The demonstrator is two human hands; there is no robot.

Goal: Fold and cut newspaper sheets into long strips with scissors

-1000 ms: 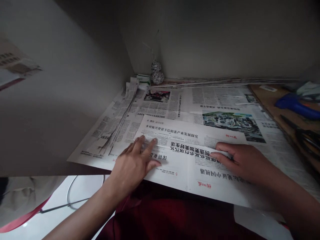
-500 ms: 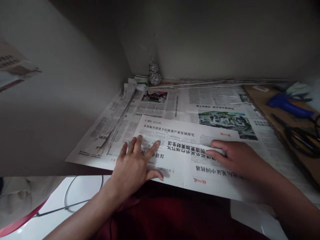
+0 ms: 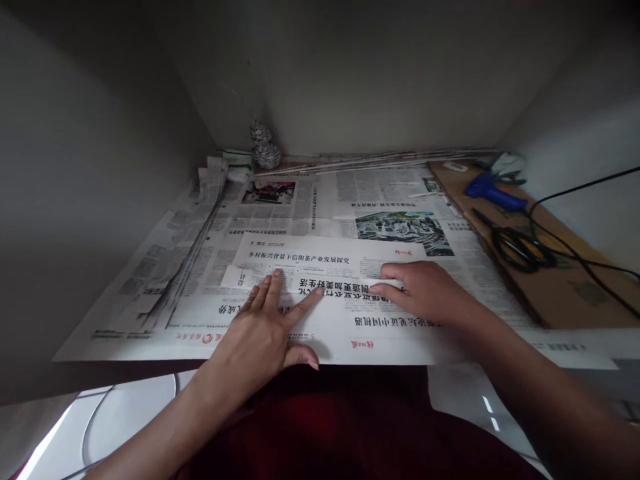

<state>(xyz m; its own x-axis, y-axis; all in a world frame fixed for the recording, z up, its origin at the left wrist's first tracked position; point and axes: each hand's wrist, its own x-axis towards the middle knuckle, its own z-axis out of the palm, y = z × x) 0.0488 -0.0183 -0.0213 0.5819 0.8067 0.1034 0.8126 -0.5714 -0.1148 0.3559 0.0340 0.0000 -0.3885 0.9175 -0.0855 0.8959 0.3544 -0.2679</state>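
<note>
A newspaper strip [image 3: 300, 257] with black and red print lies near the front edge of the newspaper-covered table. My left hand [image 3: 265, 327] presses on it with the fingers spread and the thumb out toward the front edge. To the right, my right hand [image 3: 420, 290] has thumb and forefinger pinched on a thin rolled part of the paper. The roll's far end is hidden under that hand. Large black characters show on the paper between the two hands.
Cardboard [image 3: 545, 267] at the right carries black scissors [image 3: 520, 247], a blue glue gun [image 3: 495, 193] and black cable. Paper strips [image 3: 187, 243] lie at the left. A small woven figure [image 3: 265, 150] and long thin paper rods [image 3: 370, 160] are along the back wall.
The view has turned to the right, showing more of the cardboard and cable. The left end of the paper under my left hand now shows as a raised or folded strip. Both hands keep similar poses.
</note>
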